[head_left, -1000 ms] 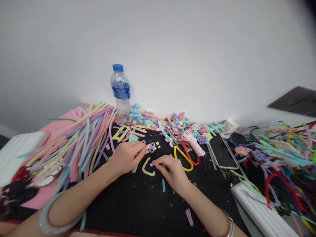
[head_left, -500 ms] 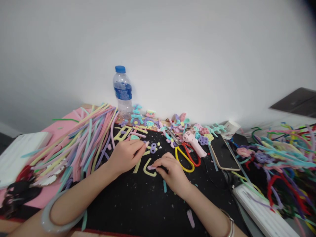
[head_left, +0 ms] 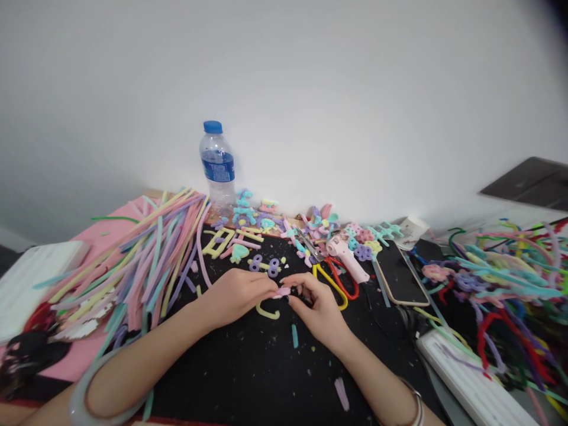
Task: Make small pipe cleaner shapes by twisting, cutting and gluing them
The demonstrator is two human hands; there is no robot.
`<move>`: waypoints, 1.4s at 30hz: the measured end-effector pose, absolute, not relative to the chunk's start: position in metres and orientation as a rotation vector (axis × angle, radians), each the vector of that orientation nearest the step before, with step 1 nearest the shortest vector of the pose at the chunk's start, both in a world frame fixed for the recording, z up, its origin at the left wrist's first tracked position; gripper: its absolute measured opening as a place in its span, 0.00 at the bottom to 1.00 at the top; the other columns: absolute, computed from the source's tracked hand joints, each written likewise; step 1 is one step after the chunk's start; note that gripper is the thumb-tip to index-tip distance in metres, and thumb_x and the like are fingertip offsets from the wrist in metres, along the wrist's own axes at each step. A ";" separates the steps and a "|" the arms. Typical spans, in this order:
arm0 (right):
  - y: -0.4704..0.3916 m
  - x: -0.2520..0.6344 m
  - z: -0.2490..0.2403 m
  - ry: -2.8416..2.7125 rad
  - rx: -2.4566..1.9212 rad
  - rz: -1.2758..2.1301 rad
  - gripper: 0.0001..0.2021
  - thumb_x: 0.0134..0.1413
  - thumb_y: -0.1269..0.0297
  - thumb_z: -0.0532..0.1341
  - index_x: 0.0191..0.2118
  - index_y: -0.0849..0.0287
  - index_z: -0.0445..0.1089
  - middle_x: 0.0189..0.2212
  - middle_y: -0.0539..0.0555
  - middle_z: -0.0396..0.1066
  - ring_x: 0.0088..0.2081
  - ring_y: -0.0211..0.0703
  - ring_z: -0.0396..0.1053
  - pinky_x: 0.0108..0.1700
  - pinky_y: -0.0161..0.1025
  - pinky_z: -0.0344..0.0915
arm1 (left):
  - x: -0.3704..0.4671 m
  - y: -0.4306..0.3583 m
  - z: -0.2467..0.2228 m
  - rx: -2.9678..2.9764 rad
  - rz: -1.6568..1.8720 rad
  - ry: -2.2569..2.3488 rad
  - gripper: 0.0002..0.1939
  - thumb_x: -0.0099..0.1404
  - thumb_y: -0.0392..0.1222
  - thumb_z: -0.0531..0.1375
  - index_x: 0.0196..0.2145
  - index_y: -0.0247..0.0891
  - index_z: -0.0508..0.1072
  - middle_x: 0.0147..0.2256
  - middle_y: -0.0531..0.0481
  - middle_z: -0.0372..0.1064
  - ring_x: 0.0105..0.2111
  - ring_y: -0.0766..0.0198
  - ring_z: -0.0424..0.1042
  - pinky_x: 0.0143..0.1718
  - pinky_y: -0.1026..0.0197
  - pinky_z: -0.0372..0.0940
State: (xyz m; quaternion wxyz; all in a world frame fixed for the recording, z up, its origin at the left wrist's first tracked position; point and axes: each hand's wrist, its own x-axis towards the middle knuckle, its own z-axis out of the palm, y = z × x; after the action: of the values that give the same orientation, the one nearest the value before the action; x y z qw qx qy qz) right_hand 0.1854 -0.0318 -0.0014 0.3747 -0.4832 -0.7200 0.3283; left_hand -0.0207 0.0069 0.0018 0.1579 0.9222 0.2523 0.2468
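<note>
Over the black mat, my left hand point(head_left: 237, 297) and my right hand point(head_left: 320, 307) meet at a small lilac-pink pipe cleaner piece point(head_left: 283, 291). Both hands pinch it between their fingertips. Just under it lies a pale yellow hooked pipe cleaner point(head_left: 268, 312), partly covered by my left fingers. A purple piece with looped ends and a yellow bar point(head_left: 265, 265) rests beyond my hands. Behind that is a mint pipe cleaner shape point(head_left: 239, 253), near a yellow ladder-like frame point(head_left: 219, 242). A short teal piece point(head_left: 294, 335) lies below my right hand.
Scissors with yellow and red handles point(head_left: 331, 287), a pink glue gun point(head_left: 348, 257) and a phone point(head_left: 402, 275) lie to the right. Loose pipe cleaners point(head_left: 151, 260) pile up at left, more point(head_left: 510, 284) at far right. A water bottle point(head_left: 217, 165) stands against the wall.
My left hand has moved right and toward me, joining my right hand at the lilac-pink piece. The mint shape and purple looped piece are now uncovered.
</note>
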 end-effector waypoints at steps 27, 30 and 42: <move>-0.031 0.192 0.003 -1.981 -1.245 0.572 0.12 0.61 0.70 0.49 0.25 0.57 0.57 0.23 0.49 0.59 0.28 0.40 0.57 0.31 0.37 0.54 | -0.022 0.007 0.011 2.525 0.782 1.051 0.07 0.65 0.41 0.55 0.32 0.38 0.71 0.28 0.52 0.71 0.27 0.66 0.69 0.29 0.66 0.61; -0.030 0.195 0.004 -2.044 -1.256 0.516 0.09 0.61 0.70 0.51 0.29 0.57 0.62 0.26 0.50 0.62 0.31 0.41 0.60 0.34 0.38 0.57 | -0.024 0.009 0.015 2.584 0.575 1.121 0.08 0.64 0.42 0.56 0.29 0.38 0.68 0.25 0.54 0.67 0.25 0.66 0.67 0.27 0.65 0.58; -0.011 0.246 0.014 -1.883 -1.640 -0.105 0.20 0.56 0.67 0.53 0.54 0.62 0.59 0.42 0.63 0.68 0.44 0.55 0.64 0.46 0.50 0.61 | -0.023 0.008 0.012 2.596 0.558 1.141 0.11 0.66 0.43 0.52 0.27 0.38 0.66 0.25 0.53 0.66 0.23 0.66 0.66 0.25 0.65 0.55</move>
State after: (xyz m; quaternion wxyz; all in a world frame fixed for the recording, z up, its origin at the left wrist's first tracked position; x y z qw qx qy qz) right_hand 0.2463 -0.0113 0.0137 0.3157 -0.6227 -0.7148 -0.0400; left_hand -0.0230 0.0080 0.0120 0.1253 0.8912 0.3915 0.1917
